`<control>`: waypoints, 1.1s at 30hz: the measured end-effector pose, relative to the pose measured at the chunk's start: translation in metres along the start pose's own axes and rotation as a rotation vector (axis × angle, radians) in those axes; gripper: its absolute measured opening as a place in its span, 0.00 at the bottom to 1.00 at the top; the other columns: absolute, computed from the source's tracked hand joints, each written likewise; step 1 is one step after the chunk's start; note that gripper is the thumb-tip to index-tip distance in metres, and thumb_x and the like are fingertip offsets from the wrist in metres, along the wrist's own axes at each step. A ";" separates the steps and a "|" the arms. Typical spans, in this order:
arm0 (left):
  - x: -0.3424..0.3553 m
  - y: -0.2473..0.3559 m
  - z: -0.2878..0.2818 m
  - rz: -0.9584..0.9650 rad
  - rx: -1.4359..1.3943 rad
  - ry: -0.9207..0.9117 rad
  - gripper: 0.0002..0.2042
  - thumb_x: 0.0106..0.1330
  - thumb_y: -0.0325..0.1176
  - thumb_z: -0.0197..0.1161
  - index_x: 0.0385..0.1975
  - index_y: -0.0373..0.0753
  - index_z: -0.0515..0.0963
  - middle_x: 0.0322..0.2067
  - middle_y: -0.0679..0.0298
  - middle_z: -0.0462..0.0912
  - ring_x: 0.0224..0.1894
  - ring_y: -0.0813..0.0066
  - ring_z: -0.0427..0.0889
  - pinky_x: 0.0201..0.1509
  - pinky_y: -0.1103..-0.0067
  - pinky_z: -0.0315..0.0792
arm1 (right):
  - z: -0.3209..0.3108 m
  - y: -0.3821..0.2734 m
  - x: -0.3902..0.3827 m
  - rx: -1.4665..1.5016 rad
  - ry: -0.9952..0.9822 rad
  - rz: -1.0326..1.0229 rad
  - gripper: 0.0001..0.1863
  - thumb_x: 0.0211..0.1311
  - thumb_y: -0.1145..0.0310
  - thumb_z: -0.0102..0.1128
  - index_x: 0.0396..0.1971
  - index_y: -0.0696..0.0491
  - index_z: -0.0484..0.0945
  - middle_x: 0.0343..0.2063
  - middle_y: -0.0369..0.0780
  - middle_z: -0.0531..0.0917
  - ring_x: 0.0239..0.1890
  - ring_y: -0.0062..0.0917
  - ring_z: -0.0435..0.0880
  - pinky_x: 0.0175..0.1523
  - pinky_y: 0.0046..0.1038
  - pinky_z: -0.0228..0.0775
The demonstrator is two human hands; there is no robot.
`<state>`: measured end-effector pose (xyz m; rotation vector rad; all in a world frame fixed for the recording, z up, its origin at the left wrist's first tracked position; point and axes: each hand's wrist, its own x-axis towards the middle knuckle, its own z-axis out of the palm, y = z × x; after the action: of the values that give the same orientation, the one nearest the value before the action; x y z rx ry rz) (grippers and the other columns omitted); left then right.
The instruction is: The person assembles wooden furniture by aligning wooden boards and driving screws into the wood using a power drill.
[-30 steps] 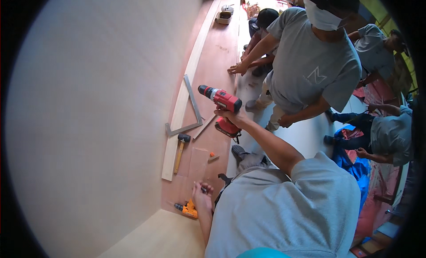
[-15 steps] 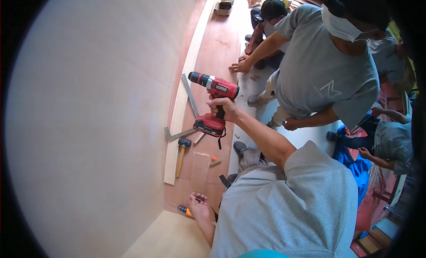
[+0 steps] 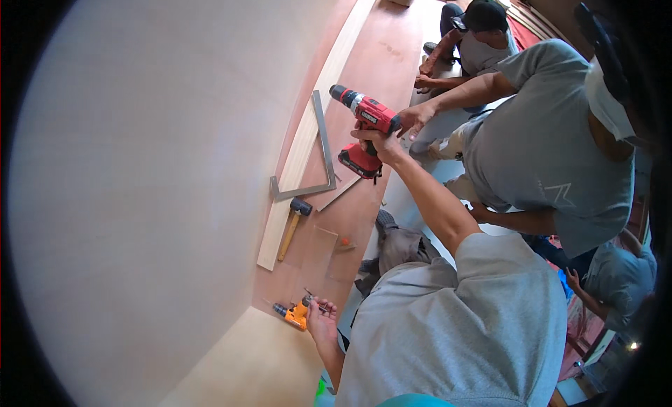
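Note:
A red and black cordless drill (image 3: pixel 378 115) is up over the reddish board, its chuck toward the upper left. My right hand (image 3: pixel 380 145) is wrapped round its grip, below the body. Lower down, my left hand (image 3: pixel 323 326) is turned palm up with curled fingers, pinching a small thin metal piece (image 3: pixel 323 308); its exact kind is too small to tell. Beside those fingers lies an orange drill (image 3: pixel 297 315) with a black front end. A co-worker's hand (image 3: pixel 417 118) shows just behind the red drill's rear; whether it touches the drill I cannot tell.
On the reddish board (image 3: pixel 374 53) lie a long pale wood strip (image 3: pixel 334 81), a metal square (image 3: pixel 324 141), a mallet (image 3: pixel 289 237) and a clear flat sheet (image 3: pixel 318 251). A pale wall panel (image 3: pixel 154 183) rises at left. Several co-workers, one in a grey shirt (image 3: pixel 539 155), are at right.
The view has shifted, and the red drill now appears farther up and right, closer to the co-worker's hand. More of the orange drill shows beside my left hand. Both hands keep their holds.

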<state>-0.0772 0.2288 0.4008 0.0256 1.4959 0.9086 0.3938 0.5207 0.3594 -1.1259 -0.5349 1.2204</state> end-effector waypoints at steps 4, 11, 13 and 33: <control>-0.009 -0.008 -0.002 -0.018 -0.016 0.043 0.12 0.83 0.45 0.62 0.53 0.44 0.78 0.43 0.66 0.83 0.44 0.70 0.83 0.51 0.68 0.83 | 0.001 0.001 0.012 -0.125 0.032 -0.002 0.10 0.62 0.71 0.76 0.38 0.53 0.81 0.20 0.32 0.79 0.18 0.18 0.77 0.28 0.24 0.69; -0.012 -0.015 0.001 -0.044 -0.029 0.069 0.13 0.83 0.43 0.63 0.55 0.41 0.78 0.43 0.62 0.84 0.43 0.68 0.84 0.50 0.69 0.83 | -0.020 0.035 0.045 -0.218 0.025 0.004 0.08 0.64 0.70 0.75 0.36 0.53 0.82 0.20 0.33 0.81 0.19 0.18 0.80 0.28 0.24 0.70; -0.013 -0.016 0.006 -0.052 -0.026 0.058 0.13 0.83 0.43 0.63 0.55 0.41 0.78 0.43 0.62 0.84 0.43 0.68 0.84 0.50 0.70 0.83 | -0.019 0.035 0.050 -0.182 0.029 -0.012 0.10 0.63 0.71 0.76 0.39 0.54 0.83 0.21 0.33 0.81 0.19 0.19 0.80 0.29 0.24 0.71; -0.037 -0.040 -0.022 -0.063 -0.085 0.238 0.10 0.82 0.42 0.66 0.48 0.44 0.77 0.42 0.60 0.90 0.30 0.78 0.83 0.34 0.80 0.78 | -0.063 0.181 0.082 -0.714 0.104 -0.221 0.29 0.66 0.51 0.81 0.59 0.52 0.82 0.49 0.34 0.87 0.52 0.23 0.85 0.57 0.30 0.77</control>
<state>-0.0698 0.1704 0.4073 -0.1970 1.6664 0.9486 0.3891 0.5609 0.1554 -1.6611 -1.0319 0.7792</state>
